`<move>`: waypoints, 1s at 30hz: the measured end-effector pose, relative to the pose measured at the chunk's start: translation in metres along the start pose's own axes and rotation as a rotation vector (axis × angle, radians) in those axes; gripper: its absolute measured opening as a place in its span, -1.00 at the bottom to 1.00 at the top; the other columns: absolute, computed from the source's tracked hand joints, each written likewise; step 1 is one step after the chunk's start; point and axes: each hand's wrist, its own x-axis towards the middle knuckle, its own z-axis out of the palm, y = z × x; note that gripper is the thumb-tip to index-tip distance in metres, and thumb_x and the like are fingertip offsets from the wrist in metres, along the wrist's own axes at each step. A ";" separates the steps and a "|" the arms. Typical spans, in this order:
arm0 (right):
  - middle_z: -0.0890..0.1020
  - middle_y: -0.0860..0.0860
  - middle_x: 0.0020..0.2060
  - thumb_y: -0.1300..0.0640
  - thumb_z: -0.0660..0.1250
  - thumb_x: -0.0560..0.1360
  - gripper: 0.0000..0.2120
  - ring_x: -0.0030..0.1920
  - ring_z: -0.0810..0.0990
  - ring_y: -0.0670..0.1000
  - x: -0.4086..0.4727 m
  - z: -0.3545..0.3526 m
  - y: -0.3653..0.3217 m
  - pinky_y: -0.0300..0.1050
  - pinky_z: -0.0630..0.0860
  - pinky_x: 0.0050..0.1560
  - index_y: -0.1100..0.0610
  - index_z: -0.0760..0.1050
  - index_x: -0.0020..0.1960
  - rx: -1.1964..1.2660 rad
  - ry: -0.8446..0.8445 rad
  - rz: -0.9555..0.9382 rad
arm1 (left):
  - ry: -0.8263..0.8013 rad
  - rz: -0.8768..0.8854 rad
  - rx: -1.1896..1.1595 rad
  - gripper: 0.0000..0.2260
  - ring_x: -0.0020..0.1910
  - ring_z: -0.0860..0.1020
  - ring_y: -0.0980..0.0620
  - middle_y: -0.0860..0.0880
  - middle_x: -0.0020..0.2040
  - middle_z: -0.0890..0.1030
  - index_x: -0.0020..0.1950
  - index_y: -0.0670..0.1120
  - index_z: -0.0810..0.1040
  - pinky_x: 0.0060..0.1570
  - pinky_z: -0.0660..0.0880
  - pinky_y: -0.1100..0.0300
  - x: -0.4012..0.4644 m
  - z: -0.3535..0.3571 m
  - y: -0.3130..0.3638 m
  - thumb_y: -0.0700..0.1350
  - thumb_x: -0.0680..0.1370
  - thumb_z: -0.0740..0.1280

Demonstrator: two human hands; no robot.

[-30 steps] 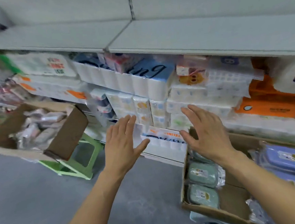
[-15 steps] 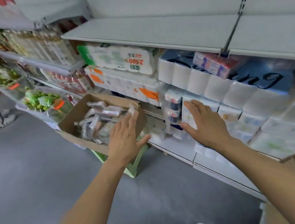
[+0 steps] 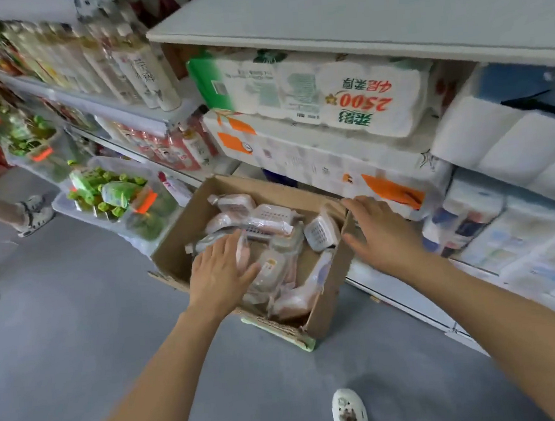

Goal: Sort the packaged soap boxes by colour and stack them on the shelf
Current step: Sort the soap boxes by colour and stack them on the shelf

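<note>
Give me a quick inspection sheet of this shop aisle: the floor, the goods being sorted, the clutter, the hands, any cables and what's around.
Surface: grey floor, bare near the box.
Job's things: cardboard box holds wrapped pinkish and whitish soap boxes in a loose heap.
Clutter: clear tubs of green packets left of the box.
Hands: left hand rests flat on the heap; right hand open at the box's right wall.
Cables: nothing seen.
Surroundings: empty upper shelf; toilet paper packs beneath; bottles further left; another person's foot; white shoe.
</note>
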 end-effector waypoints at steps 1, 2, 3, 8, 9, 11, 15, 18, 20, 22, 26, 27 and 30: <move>0.40 0.06 0.38 -0.02 0.26 0.56 -0.49 0.28 0.42 0.15 0.014 0.009 -0.007 -0.04 0.39 0.05 0.06 0.25 0.46 0.015 -0.016 0.005 | -0.027 -0.021 -0.017 -0.40 0.40 0.36 -0.09 -0.05 0.43 0.41 0.54 0.00 0.23 0.35 0.30 -0.01 0.014 0.002 -0.014 0.20 0.57 0.25; 0.38 0.04 0.40 0.00 0.26 0.56 -0.50 0.31 0.40 0.12 0.027 0.019 -0.013 -0.05 0.38 0.08 0.05 0.25 0.46 0.035 -0.032 0.013 | -0.055 -0.035 -0.037 -0.42 0.41 0.34 -0.10 -0.06 0.44 0.39 0.54 0.00 0.22 0.35 0.29 -0.02 0.026 0.003 -0.025 0.17 0.58 0.25; 0.36 0.02 0.43 0.01 0.26 0.56 -0.50 0.34 0.37 0.10 0.038 0.028 -0.018 -0.05 0.39 0.13 0.04 0.25 0.46 0.058 -0.053 0.027 | -0.087 -0.043 -0.053 -0.43 0.43 0.32 -0.10 -0.06 0.45 0.38 0.55 0.00 0.21 0.36 0.29 -0.01 0.036 0.005 -0.036 0.14 0.59 0.25; 0.32 0.03 0.44 0.04 0.22 0.57 -0.55 0.36 0.36 0.09 0.072 0.074 -0.043 -0.03 0.47 0.04 0.04 0.29 0.44 0.096 -0.155 0.104 | -0.227 -0.017 -0.016 -0.39 0.44 0.30 -0.09 -0.05 0.47 0.33 0.57 0.01 0.14 0.34 0.31 0.00 0.075 0.031 -0.083 0.11 0.58 0.27; 0.34 0.03 0.42 0.05 0.21 0.58 -0.56 0.36 0.35 0.08 0.077 0.083 -0.047 -0.02 0.47 0.03 0.04 0.28 0.44 0.105 -0.172 0.126 | -0.254 -0.001 -0.003 -0.38 0.44 0.30 -0.08 -0.04 0.48 0.32 0.57 0.00 0.13 0.33 0.32 -0.01 0.086 0.038 -0.090 0.12 0.58 0.27; 0.32 0.02 0.43 0.04 0.18 0.60 -0.54 0.39 0.32 0.08 0.085 0.102 -0.053 0.00 0.46 0.10 0.03 0.22 0.48 0.136 -0.226 0.200 | -0.305 0.035 -0.005 -0.39 0.44 0.31 -0.09 -0.05 0.48 0.31 0.57 0.00 0.13 0.34 0.33 -0.02 0.109 0.053 -0.101 0.12 0.59 0.25; 0.31 0.07 0.44 -0.02 0.19 0.61 -0.48 0.40 0.36 0.10 0.100 0.144 -0.065 0.05 0.44 0.26 0.04 0.15 0.52 0.222 -0.365 0.433 | -0.395 0.164 -0.048 -0.47 0.44 0.32 -0.06 -0.04 0.48 0.35 0.54 -0.01 0.22 0.36 0.34 0.00 0.161 0.089 -0.110 0.12 0.61 0.23; 0.42 0.14 0.35 -0.02 0.23 0.58 -0.51 0.34 0.43 0.11 0.112 0.181 -0.069 0.05 0.43 0.29 0.15 0.27 0.44 0.316 -0.394 0.691 | -0.445 0.253 -0.041 -0.65 0.33 0.43 -0.03 -0.03 0.35 0.48 0.35 -0.04 0.47 0.29 0.40 0.06 0.197 0.122 -0.117 0.09 0.63 0.21; 0.54 0.15 0.19 0.01 0.24 0.58 -0.56 0.18 0.55 0.13 0.115 0.201 -0.068 -0.04 0.49 0.09 0.20 0.32 0.38 0.417 -0.397 0.909 | -0.478 0.280 -0.057 -0.72 0.23 0.50 -0.05 -0.04 0.23 0.56 0.22 -0.07 0.56 0.20 0.44 0.06 0.218 0.143 -0.121 0.04 0.63 0.20; 0.59 0.13 -0.12 0.05 0.22 0.58 -0.64 -0.13 0.60 0.09 0.114 0.222 -0.067 -0.14 0.44 -0.23 0.26 0.36 0.27 0.510 -0.386 1.094 | -0.547 0.297 -0.071 -0.74 0.23 0.51 -0.09 -0.08 0.22 0.56 0.21 -0.11 0.57 0.19 0.44 0.06 0.239 0.166 -0.125 -0.02 0.63 0.21; 0.58 0.18 0.01 0.05 0.25 0.56 -0.52 -0.01 0.60 0.17 0.116 0.257 -0.067 -0.07 0.48 -0.11 0.30 0.25 0.36 0.524 -0.340 1.316 | -0.780 0.339 0.011 -0.55 0.43 0.34 -0.12 -0.08 0.48 0.35 0.47 -0.05 0.38 0.38 0.35 -0.01 0.273 0.205 -0.124 -0.01 0.58 0.27; 0.55 0.21 0.13 0.03 0.27 0.55 -0.42 0.10 0.57 0.21 0.118 0.264 -0.069 -0.03 0.48 -0.04 0.31 0.16 0.42 0.493 -0.327 1.340 | -0.839 0.315 0.029 -0.48 0.49 0.25 -0.13 -0.08 0.54 0.25 0.52 -0.02 0.29 0.43 0.29 -0.05 0.279 0.213 -0.124 0.01 0.58 0.29; 0.46 0.28 0.26 0.01 0.35 0.51 -0.32 0.23 0.50 0.27 0.124 0.280 -0.070 0.05 0.48 0.09 0.32 0.11 0.42 0.386 -0.260 1.359 | -0.963 0.363 0.223 -0.40 0.58 -0.04 -0.16 -0.10 0.61 -0.05 0.60 0.00 0.13 0.51 0.10 -0.13 0.289 0.232 -0.123 0.10 0.60 0.23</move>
